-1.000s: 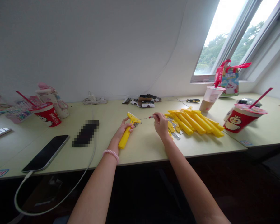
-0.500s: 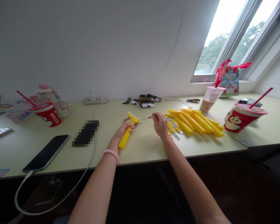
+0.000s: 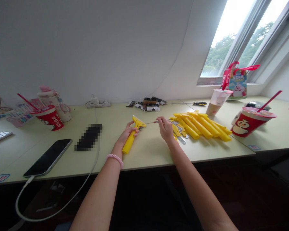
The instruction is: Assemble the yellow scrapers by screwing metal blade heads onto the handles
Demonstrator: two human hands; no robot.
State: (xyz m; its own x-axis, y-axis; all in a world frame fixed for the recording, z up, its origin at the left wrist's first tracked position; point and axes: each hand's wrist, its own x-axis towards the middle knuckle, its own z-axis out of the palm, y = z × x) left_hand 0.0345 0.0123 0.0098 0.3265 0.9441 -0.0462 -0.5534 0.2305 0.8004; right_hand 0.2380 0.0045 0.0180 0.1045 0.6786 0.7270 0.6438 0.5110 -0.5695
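My left hand (image 3: pixel 125 136) is wrapped round the handle of a yellow scraper (image 3: pixel 130 141), its wide head tilted up and away from me. In my right hand (image 3: pixel 165 129) is a thin screwdriver (image 3: pixel 149 123), its handle mostly hidden by my fingers. The shaft points left, and its tip meets the side of the scraper's head, by a small metal part. Just right of my right hand lie loose metal blades (image 3: pixel 181 140) and small yellow pieces (image 3: pixel 176 130). Beyond them is a pile of several yellow scraper handles (image 3: pixel 199 125).
Torn black packaging (image 3: pixel 151 104) and a larger screwdriver (image 3: pixel 199 103) lie near the wall. Red cups (image 3: pixel 245 123) and a clear drink cup (image 3: pixel 216 104) stand to the right. On the left are a phone (image 3: pixel 48 158) with a cable, another red cup (image 3: pixel 49 118) and a bottle (image 3: pixel 62 110).
Very little differs. My right hand's grip on the screwdriver has shifted slightly; the scraper and my left hand hold the same place.
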